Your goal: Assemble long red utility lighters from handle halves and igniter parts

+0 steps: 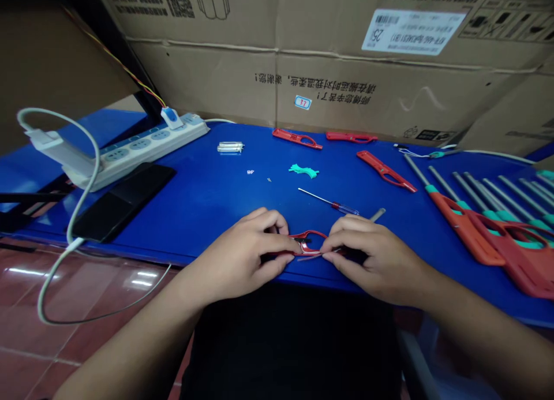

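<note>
At the front edge of the table, my left hand point(255, 250) is closed around the handle end of a red lighter shell point(312, 234). The thumb and fingers of my right hand point(366, 253) pinch the shell's other end. Between them show the shell's finger loop, a dark part and a pale strip inside it; my fingers hide the rest. A metal tube point(378, 215) pokes out beyond my right hand. Just behind that hand lies a screwdriver point(322, 199) with a clear and red handle.
Teal plastic parts point(303, 170), clear cylinders point(231, 147) and red shell halves point(386, 171) lie farther back. Finished-looking long lighters point(480, 232) are lined up at right. A power strip point(142, 149) and black phone point(123, 201) with cable sit left; a cardboard box point(216, 82) stands behind.
</note>
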{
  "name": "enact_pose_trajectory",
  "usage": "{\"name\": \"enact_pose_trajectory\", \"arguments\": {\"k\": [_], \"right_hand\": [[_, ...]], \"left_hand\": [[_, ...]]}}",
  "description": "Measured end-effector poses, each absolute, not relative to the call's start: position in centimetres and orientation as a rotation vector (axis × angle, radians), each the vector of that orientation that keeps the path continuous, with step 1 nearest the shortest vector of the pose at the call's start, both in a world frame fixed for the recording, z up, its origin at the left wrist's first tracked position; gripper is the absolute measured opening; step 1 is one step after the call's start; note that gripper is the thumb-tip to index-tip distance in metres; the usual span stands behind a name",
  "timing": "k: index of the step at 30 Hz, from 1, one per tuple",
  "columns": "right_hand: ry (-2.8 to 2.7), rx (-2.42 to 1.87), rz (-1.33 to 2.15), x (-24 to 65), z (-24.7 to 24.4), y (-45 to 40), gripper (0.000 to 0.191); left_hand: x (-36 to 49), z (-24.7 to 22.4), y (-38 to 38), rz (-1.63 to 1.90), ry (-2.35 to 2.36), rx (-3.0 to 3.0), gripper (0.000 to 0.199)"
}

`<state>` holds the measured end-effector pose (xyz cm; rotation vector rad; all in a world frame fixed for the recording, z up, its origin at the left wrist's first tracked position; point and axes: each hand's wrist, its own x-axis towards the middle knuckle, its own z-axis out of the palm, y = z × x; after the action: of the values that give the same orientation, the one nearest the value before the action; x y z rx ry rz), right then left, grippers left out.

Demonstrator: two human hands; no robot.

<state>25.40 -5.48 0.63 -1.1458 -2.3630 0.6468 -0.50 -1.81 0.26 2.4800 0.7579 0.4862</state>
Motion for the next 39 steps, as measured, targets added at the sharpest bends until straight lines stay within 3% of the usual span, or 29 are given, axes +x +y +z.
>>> {"name": "enact_pose_trajectory", "arguments": {"k": [10,16,39], "right_hand": [[-2.426,-1.181,0.443,27.6,1.6,-6.0,0.019],[-2.434,-1.135,0.504,28.6,1.1,-6.7,0.026],[-2.289,-1.222,0.554,29.0,0.9,-6.2,0.02]], "left_hand": [[-0.4,0.4,-1.9,0.443,0.782,2.503,0.025],[-0.3,0.4,-1.8,0.439,0.779,2.52,0.025],[3.2,0.3,-2.2,0.546,0.777,2.491,0.019]]}}
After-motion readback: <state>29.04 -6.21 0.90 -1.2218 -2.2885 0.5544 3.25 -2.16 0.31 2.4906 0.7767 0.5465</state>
